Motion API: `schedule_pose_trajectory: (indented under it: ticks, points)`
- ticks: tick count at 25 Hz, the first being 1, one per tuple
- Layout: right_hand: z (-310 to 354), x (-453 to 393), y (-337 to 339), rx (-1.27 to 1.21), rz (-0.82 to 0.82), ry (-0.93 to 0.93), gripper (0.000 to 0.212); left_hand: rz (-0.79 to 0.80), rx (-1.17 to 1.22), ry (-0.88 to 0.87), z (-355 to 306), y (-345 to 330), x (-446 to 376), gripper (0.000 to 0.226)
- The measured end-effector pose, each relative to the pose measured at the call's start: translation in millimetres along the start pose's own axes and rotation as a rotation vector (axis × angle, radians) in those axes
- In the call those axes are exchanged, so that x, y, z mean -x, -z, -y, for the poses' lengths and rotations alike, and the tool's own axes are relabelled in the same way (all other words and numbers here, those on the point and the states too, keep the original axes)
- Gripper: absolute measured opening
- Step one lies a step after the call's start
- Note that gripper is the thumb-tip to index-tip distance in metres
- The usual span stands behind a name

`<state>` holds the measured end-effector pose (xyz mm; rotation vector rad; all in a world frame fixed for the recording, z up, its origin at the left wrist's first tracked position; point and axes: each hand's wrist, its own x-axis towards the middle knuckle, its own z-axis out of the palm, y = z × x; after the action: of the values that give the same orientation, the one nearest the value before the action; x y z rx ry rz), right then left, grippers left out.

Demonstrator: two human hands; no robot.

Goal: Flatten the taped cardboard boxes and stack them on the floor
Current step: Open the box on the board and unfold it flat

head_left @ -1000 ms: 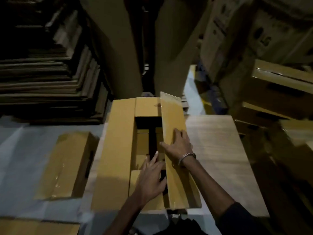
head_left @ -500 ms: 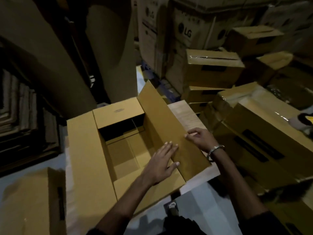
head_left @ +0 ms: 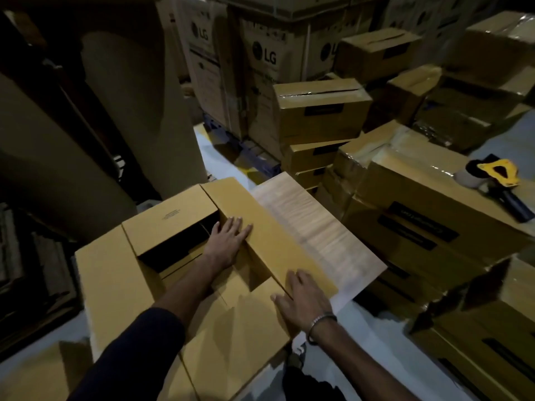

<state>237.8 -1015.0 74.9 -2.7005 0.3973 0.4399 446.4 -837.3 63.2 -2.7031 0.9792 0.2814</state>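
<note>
- Dim storeroom, and right in the centre sits the open yellow-brown cardboard box, its top flaps folded outward and a dark gap showing into its inside.
- The left hand lies palm-down at the middle of the box, fingers straight and held close together, tips on the inner edge of the long right-hand flap.
- A dark blue sleeve covers the left forearm up to about mid-arm.
- The right hand is flat too, fingers slightly spread, pressing on the near end of that same long flap where it meets the near short flap.
- A silver metal bangle circles the right wrist.
- The far short flap lies level, small printed text on it, too small to read.
- Under the box's right side, a pale wood-grain board juts out to the right, the long flap lying across its edge.
- Grey floor shows below the board's corner.
- To the right, taped brown cardboard boxes with black labels, stacked close together.
- On top of that stack, a yellow-and-black tape dispenser with a dark handle.
- Further back, tall brown cartons printed "LG" stand upright.
- Left side, large leaning sheets of brown cardboard, deep in shadow.
- Bottom left corner, another yellow-brown box just beside the open one.
</note>
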Motion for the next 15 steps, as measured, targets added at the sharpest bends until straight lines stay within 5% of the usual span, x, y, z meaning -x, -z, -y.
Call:
schedule_pose_trajectory:
  ticks: [5,10,15]
  points:
    - [1,-12,6,-0.013,0.08,-0.002,0.018,-0.124,-0.051,-0.099,14,-13,-21,0.047]
    - [25,-63,35,0.025,0.102,0.087,0.027,-0.185,-0.103,-0.259,47,-8,-45,0.029]
    - [79,-153,43,0.043,0.17,0.214,0.042,-0.073,-0.135,-0.009,82,1,-68,0.053]
